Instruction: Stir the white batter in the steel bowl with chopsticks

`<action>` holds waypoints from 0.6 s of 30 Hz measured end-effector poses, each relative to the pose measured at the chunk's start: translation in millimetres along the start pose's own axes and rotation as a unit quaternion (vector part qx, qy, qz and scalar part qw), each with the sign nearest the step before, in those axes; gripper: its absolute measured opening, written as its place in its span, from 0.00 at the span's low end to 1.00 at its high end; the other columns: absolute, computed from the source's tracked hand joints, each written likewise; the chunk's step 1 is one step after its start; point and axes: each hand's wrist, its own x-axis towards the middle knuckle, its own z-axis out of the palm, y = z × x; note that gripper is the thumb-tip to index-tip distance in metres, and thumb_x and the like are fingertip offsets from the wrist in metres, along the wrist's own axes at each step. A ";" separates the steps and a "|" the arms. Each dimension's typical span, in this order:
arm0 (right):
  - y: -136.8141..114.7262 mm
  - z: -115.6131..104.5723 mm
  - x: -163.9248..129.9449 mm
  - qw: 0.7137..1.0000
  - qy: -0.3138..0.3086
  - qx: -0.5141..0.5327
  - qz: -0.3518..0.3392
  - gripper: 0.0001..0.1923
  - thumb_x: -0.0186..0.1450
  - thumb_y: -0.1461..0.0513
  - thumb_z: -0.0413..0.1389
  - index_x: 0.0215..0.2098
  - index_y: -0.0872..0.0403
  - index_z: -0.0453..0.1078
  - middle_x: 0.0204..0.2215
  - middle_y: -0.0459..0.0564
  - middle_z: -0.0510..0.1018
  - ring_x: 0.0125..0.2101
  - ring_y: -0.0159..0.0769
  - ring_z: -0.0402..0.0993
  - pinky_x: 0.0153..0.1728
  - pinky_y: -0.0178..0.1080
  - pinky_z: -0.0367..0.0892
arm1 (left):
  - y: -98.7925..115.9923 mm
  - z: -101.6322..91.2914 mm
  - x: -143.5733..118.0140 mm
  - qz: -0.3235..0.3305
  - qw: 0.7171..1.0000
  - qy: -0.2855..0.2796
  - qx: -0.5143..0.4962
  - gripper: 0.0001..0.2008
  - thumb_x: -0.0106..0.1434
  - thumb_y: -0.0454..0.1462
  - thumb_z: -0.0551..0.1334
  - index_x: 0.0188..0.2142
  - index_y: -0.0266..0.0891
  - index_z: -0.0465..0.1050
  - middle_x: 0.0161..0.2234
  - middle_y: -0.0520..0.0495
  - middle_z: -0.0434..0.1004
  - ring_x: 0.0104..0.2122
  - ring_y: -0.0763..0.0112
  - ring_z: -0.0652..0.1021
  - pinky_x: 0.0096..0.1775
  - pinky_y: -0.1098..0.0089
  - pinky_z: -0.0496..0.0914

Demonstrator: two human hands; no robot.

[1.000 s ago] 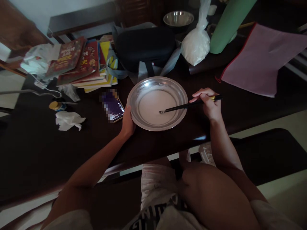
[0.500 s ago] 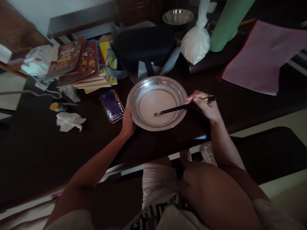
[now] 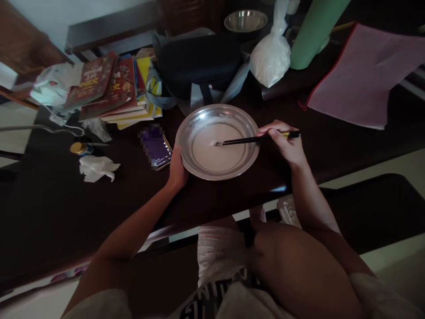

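A round steel basin (image 3: 199, 118) with white liquid in it stands on the dark wooden table (image 3: 49, 208) near its front edge. My left hand (image 3: 177, 169) grips the basin's left rim. My right hand (image 3: 285, 142) is closed on dark chopsticks (image 3: 242, 141) at the basin's right side. Their tips dip into the white liquid near the middle of the basin.
A phone (image 3: 156, 147) lies just left of the basin. Stacked books (image 3: 113, 88), a black case (image 3: 199, 62), a white powder bag (image 3: 270, 55), a green cylinder (image 3: 312, 35) and a pink pouch (image 3: 358, 75) crowd the back. A crumpled tissue (image 3: 96, 168) lies left.
The chopstick tips have swung from the basin's lower middle up toward its upper middle. My right hand shifted slightly with them. My left hand has stayed on the rim.
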 end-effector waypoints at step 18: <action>-0.7 -0.4 -1.1 0.999 -0.039 0.016 -0.002 0.14 0.67 0.48 0.59 0.37 0.45 0.81 0.29 0.45 0.84 0.34 0.38 0.80 0.42 0.45 0.75 | -1.6 -2.3 1.3 0.026 0.999 -0.020 0.039 0.19 0.64 0.55 0.61 0.41 0.44 0.75 0.44 0.48 0.82 0.54 0.61 0.77 0.59 0.62 0.69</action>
